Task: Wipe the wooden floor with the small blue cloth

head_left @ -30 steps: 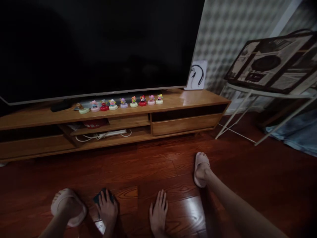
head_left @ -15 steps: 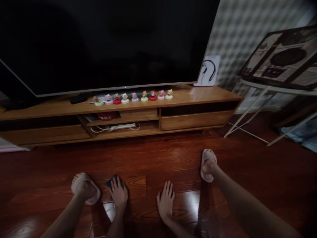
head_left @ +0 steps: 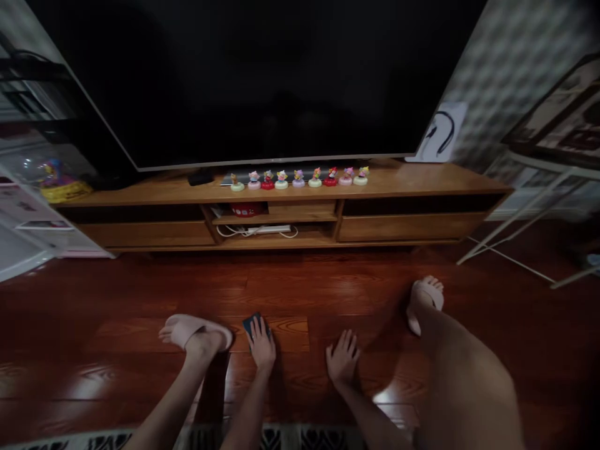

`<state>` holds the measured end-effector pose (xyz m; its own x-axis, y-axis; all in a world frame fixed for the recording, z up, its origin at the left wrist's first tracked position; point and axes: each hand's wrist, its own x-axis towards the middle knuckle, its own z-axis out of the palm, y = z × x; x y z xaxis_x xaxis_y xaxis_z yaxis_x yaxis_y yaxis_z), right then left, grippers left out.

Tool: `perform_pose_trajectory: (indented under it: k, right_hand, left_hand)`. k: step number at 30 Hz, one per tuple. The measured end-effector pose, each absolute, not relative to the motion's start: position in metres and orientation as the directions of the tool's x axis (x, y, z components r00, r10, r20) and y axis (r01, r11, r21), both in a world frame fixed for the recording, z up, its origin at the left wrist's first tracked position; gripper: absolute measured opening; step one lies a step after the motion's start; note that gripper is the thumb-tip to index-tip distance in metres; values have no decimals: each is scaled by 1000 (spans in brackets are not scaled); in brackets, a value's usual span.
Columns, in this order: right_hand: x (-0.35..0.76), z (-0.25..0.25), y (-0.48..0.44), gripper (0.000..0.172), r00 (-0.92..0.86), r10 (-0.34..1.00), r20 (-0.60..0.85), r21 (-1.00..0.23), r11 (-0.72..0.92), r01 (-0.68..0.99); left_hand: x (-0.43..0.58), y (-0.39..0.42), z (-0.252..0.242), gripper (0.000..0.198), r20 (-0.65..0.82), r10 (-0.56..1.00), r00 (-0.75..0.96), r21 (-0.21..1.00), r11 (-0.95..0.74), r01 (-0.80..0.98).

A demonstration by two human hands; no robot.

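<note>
My left hand (head_left: 263,349) lies with spread fingers on a small, dark blue-green flat piece (head_left: 252,321) on the wooden floor (head_left: 281,294). Its corner sticks out past the fingers; most of it is covered, and whether it is cloth or something stiff I cannot tell. To the right, my right hand (head_left: 343,359) rests palm down on the bare boards, fingers stretched, holding nothing. My feet stand either side of the hands, in a pale pink left slipper (head_left: 185,330) and a matching right slipper (head_left: 414,312).
Ahead stands a low wooden TV cabinet (head_left: 394,231) with several small figurines (head_left: 299,179) in a row before a large television (head_left: 281,81). A power strip (head_left: 269,229) sits on its lower shelf. White table legs (head_left: 490,244) are at the right, a patterned rug (head_left: 290,435) at the bottom.
The view has swung left, so the cabinet appears farther right and the rug has come into sight. Both feet have turned, the left toes now pointing left. Both hands are still on the floor.
</note>
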<state>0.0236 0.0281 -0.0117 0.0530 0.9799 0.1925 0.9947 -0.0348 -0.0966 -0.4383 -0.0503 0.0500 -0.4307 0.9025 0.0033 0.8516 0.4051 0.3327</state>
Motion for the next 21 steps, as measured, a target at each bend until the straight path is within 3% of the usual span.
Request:
perform_pose_trajectory:
  k: [6, 14, 21]
  right_hand:
    - [7, -5, 26, 66, 186, 952, 242, -243, -126, 962]
    - [9, -19, 27, 70, 169, 946, 277, -274, -91, 957]
    - [6, -17, 26, 70, 183, 959, 217, -270, -122, 955]
  left_hand:
    - [-439, -63, 56, 45, -10, 910, -415, 324, 396, 859]
    - [-432, -52, 72, 68, 108, 892, -440, 338, 383, 860]
    - [-350, -20, 50, 48, 128, 950, -286, 294, 239, 926]
